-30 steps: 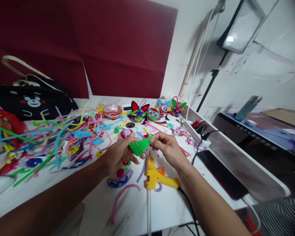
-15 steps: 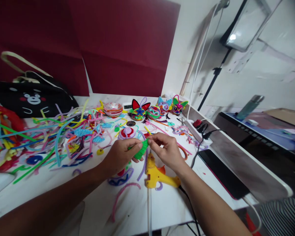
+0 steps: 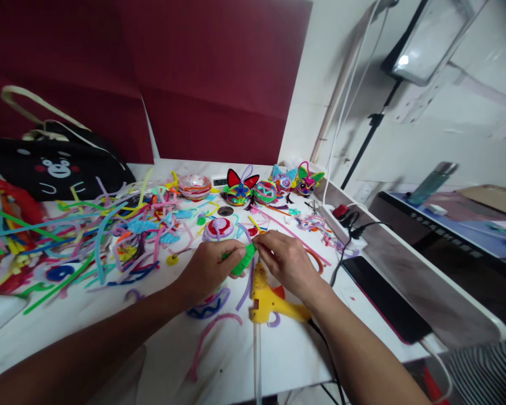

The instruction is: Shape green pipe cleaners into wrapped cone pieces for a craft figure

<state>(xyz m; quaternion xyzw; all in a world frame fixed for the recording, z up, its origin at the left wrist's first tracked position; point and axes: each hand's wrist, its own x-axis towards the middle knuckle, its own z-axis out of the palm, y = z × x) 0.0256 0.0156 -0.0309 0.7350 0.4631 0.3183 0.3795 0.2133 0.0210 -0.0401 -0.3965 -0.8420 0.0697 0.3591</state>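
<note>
Green piece (image 3: 246, 260) pinched at two sides above the counter (image 3: 295, 357)

The left hand's (image 3: 214, 262) grip pinched the piece beneath the thumb; the right hand's (image 3: 284, 257) grip pinched its upper right tip. It seemed ribbed, though the hands hid much of it. A yellow glue gun (image 3: 261, 304) rested close by, on the near side. Pipe cleaners (image 3: 99, 242) lay heaped farther left; a phone (image 3: 385, 299) lay to the right.
</note>
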